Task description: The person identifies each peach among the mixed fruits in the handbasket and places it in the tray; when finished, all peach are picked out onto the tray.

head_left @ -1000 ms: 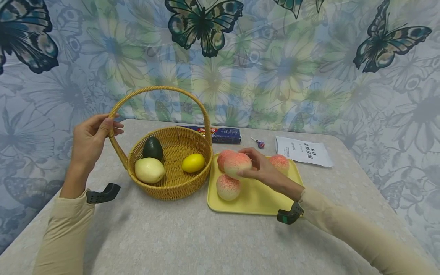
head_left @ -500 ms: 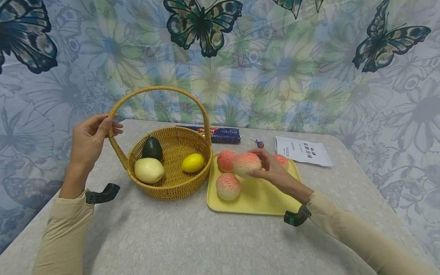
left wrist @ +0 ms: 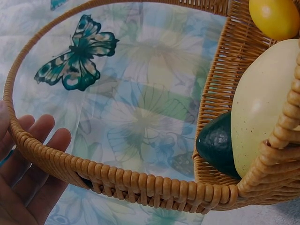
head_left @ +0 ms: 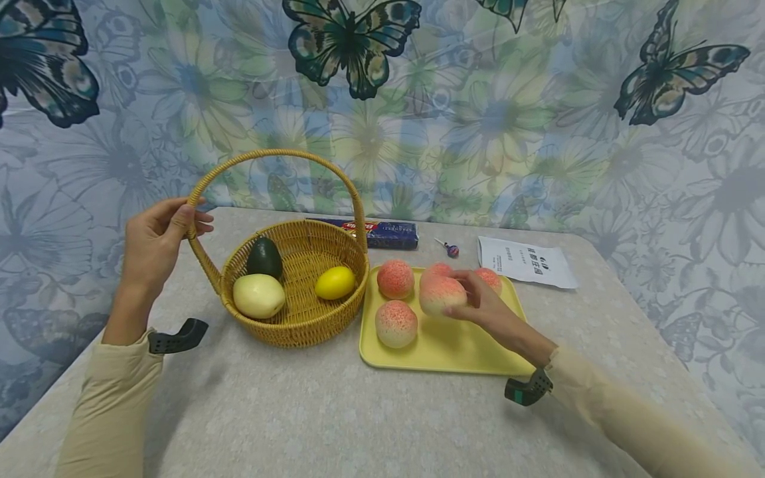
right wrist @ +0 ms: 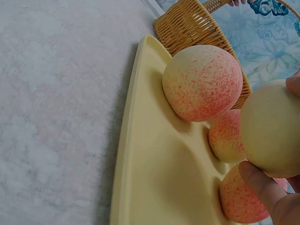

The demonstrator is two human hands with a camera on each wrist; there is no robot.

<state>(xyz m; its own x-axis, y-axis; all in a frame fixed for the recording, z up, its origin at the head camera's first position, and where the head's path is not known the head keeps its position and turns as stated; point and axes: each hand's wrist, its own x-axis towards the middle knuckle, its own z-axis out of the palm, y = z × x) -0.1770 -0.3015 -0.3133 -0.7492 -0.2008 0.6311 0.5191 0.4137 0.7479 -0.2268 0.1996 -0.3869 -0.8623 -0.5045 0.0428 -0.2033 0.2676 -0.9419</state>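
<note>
Head view: right hand (head_left: 484, 307) grips round peach (head_left: 442, 295); left hand (head_left: 152, 245) clasps upright basket handle (head_left: 206, 182).

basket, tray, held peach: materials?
Basket: woven wicker or rattan, tan; coiled strands show on the handle in the left wrist view. Tray: looks like moulded plastic, smooth matte yellow with a rounded rim. Peach in the right hand: likely fake, foam or plastic; uniform speckled red, matte.

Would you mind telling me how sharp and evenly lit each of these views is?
Head view: soft, even light, faint shadows under the basket and tray, wide-angle bowing at the edges. Left wrist view: sharp on the basket handle, backdrop softer. Right wrist view: the held peach is close and slightly soft; no glare anywhere.
</note>
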